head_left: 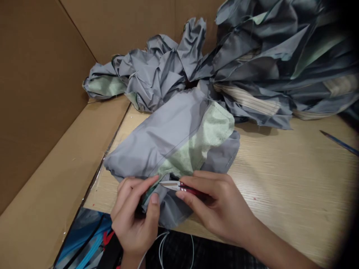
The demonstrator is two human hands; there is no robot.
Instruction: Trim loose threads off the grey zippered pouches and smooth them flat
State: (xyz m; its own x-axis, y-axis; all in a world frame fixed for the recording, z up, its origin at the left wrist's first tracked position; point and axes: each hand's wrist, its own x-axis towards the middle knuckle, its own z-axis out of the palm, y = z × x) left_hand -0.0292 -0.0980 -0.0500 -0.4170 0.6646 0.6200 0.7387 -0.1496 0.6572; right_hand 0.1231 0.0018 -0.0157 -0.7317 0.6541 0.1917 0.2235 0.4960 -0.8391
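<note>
A grey fabric piece (157,134) with a light green panel (196,149) lies folded at the front of the wooden table. My left hand (137,213) pinches its near edge between fingers and thumb. Small thread snips (171,185) with red handles are held in my right hand (218,203), between thumb and fingers. The blades point left and touch or nearly touch the fabric edge beside my left fingertips. Part of the handles is hidden inside my right hand.
Crumpled grey and green fabric (159,71) lies along the back, with a larger heap (266,59) at the back right. A dark pointed tool (339,142) rests at right. Cardboard walls (36,82) stand left and behind. White cords (161,250) hang below the table edge.
</note>
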